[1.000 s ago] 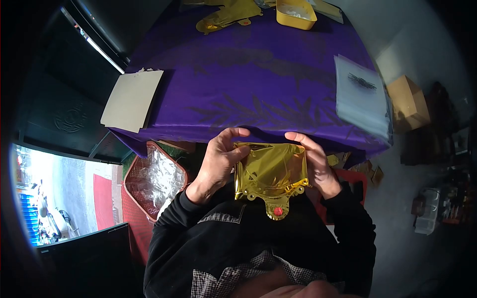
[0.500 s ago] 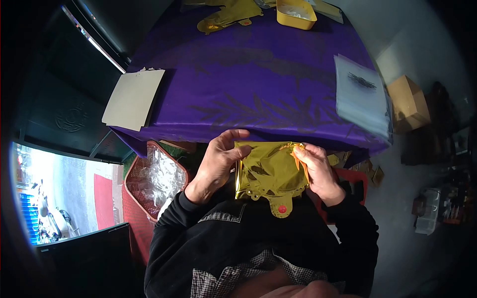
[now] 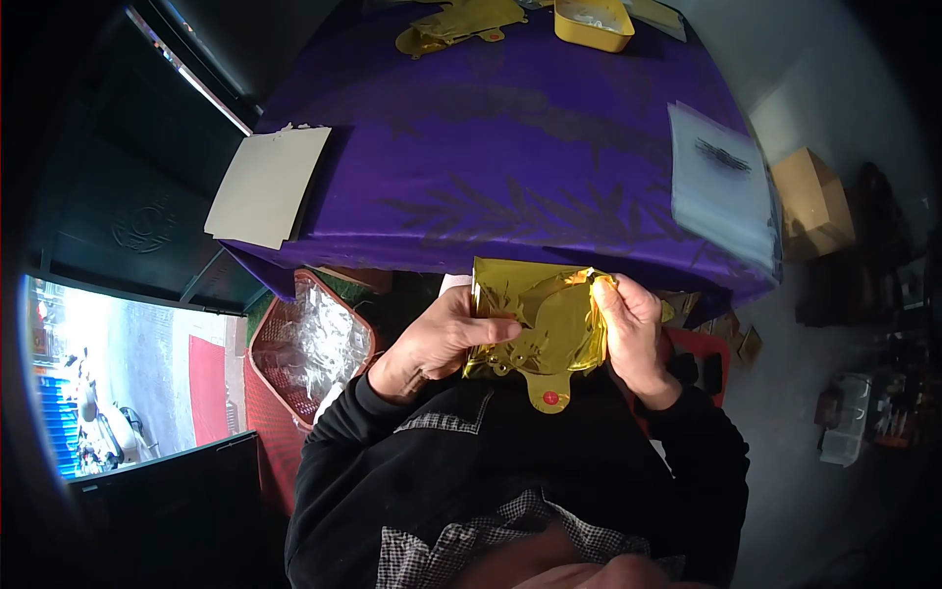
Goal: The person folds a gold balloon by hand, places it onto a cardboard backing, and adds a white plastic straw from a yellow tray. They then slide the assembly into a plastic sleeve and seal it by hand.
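A folded gold foil balloon (image 3: 554, 329) is held up between my two hands, just off the near edge of the table. From its lower edge hangs a rounded tab with a red round mark. My left hand (image 3: 432, 344) is closed on the left side, its thumb lying flat across the front and its fingers hidden behind. At the upper right corner, my right hand (image 3: 636, 329) pinches the foil, which is bunched there.
The purple-covered table (image 3: 471, 167) carries grey-white card sheets (image 3: 270, 187), a stack of clear plastic bags (image 3: 721, 177), more gold foil balloons (image 3: 456, 27) and a yellow tub (image 3: 594, 27). A basket of clear plastic (image 3: 319, 344) stands at left, a cardboard box (image 3: 814, 201) at right.
My left hand has moved down and inward, its thumb now pressing on the foil's front. The orange-looking strip at my right fingers no longer hangs out. The balloon has risen slightly.
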### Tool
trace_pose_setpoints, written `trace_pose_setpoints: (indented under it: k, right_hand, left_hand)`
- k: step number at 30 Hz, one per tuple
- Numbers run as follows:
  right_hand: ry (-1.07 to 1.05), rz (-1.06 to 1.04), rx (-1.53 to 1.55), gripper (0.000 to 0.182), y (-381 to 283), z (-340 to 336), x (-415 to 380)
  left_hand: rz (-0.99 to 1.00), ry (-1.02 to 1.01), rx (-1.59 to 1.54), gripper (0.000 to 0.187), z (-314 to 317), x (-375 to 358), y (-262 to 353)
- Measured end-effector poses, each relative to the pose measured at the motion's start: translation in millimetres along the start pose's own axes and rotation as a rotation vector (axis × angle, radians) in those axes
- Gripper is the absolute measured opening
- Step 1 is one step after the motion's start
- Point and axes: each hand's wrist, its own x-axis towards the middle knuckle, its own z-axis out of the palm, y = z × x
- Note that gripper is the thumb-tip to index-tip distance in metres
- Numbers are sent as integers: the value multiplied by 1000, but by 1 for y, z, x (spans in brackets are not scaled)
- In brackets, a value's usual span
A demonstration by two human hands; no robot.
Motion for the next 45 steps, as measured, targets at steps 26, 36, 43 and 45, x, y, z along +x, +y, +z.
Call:
trace_pose_setpoints:
  k: [26,36,43,45]
  right_hand:
    - [-183,230,140,14,-43,-11,57]
    - [-156,-887,-1093,55,-62,0,61]
    - [-9,-778,-875,20,-57,12,86]
    - [32,-727,-864,17,-54,14,91]
  left_hand:
    - [215,-41,-115,33,-14,55,45]
    - [434,76,-93,23,-2,75,62]
    - [536,123,101,17,15,74,60]
    - [583,105,112,19,17,75,59]
